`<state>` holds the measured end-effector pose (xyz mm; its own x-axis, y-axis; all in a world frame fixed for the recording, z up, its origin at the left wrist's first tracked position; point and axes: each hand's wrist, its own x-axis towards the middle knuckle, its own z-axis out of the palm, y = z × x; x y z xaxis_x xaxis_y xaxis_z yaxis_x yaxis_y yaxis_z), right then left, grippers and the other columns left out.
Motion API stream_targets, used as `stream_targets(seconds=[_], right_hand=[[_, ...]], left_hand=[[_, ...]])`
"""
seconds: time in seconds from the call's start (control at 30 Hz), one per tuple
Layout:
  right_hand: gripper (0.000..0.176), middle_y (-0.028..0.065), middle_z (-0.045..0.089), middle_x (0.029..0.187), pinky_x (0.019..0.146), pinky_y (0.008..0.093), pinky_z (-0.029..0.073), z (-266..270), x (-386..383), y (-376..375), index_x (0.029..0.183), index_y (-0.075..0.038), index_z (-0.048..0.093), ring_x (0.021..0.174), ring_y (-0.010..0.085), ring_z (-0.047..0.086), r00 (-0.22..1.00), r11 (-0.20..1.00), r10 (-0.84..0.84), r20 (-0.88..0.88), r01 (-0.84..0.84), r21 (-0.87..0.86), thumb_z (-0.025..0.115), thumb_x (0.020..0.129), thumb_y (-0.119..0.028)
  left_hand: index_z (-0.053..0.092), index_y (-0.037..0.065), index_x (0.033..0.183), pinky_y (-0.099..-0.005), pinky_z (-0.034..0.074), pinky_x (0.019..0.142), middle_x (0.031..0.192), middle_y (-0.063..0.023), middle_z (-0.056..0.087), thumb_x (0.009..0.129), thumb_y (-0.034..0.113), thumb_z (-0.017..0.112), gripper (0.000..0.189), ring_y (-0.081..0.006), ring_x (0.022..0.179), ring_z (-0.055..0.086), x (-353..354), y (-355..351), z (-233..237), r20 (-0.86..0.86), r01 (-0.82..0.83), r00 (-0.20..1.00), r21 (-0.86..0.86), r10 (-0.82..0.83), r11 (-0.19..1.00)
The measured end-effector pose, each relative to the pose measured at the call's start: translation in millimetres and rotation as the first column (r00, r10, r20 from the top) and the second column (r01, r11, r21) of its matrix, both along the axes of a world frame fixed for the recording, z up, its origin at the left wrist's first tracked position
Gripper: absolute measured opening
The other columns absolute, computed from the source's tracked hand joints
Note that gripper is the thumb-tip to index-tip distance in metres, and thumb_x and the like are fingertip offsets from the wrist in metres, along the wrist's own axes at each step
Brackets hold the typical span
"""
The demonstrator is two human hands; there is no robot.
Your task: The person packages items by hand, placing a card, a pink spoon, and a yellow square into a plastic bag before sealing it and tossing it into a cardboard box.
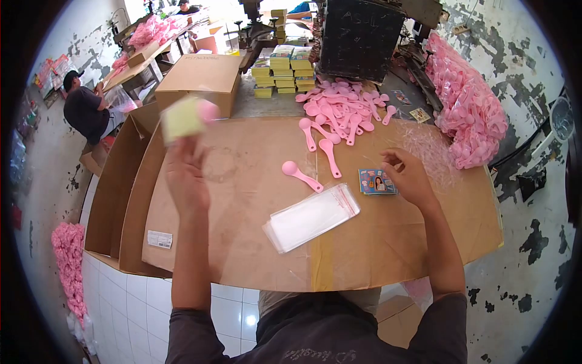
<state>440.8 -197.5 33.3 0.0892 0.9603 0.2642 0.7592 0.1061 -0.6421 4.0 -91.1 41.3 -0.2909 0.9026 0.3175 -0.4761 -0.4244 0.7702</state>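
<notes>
Left hand (189, 173): up over the left side of the table (242, 255), and we have it closed around a pale yellow card (182, 121), all a blur, with a round pink piece (208, 110) at its upper right.
Right hand (407, 175): here we are at the right edge of the card stack (376, 182), fingers curled; whether they grip a card, we cannot tell.
Clear bags (314, 219): lying in a slanted stack in front of us, left of and nearer to us than the cards.
Loose spoon (301, 176): pink, flat on the cardboard just beyond the bags.
Spoon pile (342, 106): a pink heap at the far side, a few spilling our way.
Card bundles (282, 67): stacked between the closed carton (197, 79) and the black box (361, 41).
Big pink heap (464, 109): over at our right, by the wall.
Co-worker (86, 109): far left, dark cap, at another table.
</notes>
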Motion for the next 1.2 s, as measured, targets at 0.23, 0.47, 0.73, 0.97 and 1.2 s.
stream_targets(seconds=[0.23, 0.47, 0.73, 0.97, 1.2], right_hand=[[0.031, 0.0125, 0.065, 0.121, 0.106, 0.0442, 0.041, -28.8, 21.5, -6.8, 0.118, -0.004, 0.071, 0.121, 0.0318, 0.056, 0.940, 0.990, -0.016, 0.342, -0.033, 0.137, 0.072, 0.092, -0.020], [0.021, 0.0114, 0.066, 0.116, 0.105, 0.0420, 0.042, -32.4, 26.2, -5.5, 0.109, -0.004, 0.074, 0.117, 0.0303, 0.058, 0.971, 0.998, 0.024, 0.240, -0.037, 0.050, 0.072, 0.093, -0.017], [0.021, 0.0125, 0.069, 0.103, 0.092, 0.0373, 0.049, -23.5, 25.9, -7.1, 0.107, 0.000, 0.073, 0.099, 0.0281, 0.065, 1.000, 1.000, 0.010, -0.029, -0.009, 0.030, 0.075, 0.088, -0.009], [0.010, 0.0088, 0.071, 0.109, 0.090, 0.0375, 0.050, -22.0, 25.1, -11.2, 0.103, -0.002, 0.068, 0.100, 0.0206, 0.066, 0.996, 0.997, 0.056, -0.064, -0.052, 0.052, 0.067, 0.093, -0.006], [0.013, 0.0093, 0.070, 0.107, 0.087, 0.0369, 0.050, -33.4, -53.9, -21.6, 0.109, -0.004, 0.066, 0.101, 0.0185, 0.064, 0.842, 0.863, 0.470, -0.265, -0.502, -0.061, 0.063, 0.099, -0.011]], left_hand=[[0.062, 0.006, 0.135, -0.0357, 0.053, 0.094, 0.128, -0.0071, 0.067, 0.105, 0.032, 0.057, 0.040, -0.0210, 0.109, 0.067, 29.9, -8.4, -21.0, -0.486, 0.130, 0.852, -0.163, -0.194, 0.978], [0.075, 0.005, 0.106, -0.0345, 0.053, 0.079, 0.102, -0.0088, 0.066, 0.084, 0.020, 0.083, 0.028, -0.0219, 0.090, 0.065, 100.2, -51.4, -52.6, -0.992, 0.353, 0.126, 0.054, 0.010, 0.934], [0.073, 0.003, 0.102, -0.0327, 0.052, 0.068, 0.090, -0.0091, 0.071, 0.085, 0.013, 0.081, 0.022, -0.0200, 0.074, 0.064, 101.0, -50.7, -53.9, -0.896, 0.355, 0.278, -0.239, -0.346, 0.904], [0.070, 0.003, 0.102, -0.0348, 0.052, 0.074, 0.092, -0.0091, 0.073, 0.087, 0.008, 0.077, 0.017, -0.0221, 0.080, 0.067, 98.3, -49.6, -54.9, -0.974, 0.409, 0.216, 0.022, -0.073, 0.912], [0.065, 0.002, 0.098, -0.0368, 0.055, 0.088, 0.098, -0.0076, 0.074, 0.092, 0.002, 0.069, 0.007, -0.0226, 0.095, 0.071, 103.2, -55.1, -52.2, -0.841, 0.452, 0.492, 0.024, -0.227, 0.892]])
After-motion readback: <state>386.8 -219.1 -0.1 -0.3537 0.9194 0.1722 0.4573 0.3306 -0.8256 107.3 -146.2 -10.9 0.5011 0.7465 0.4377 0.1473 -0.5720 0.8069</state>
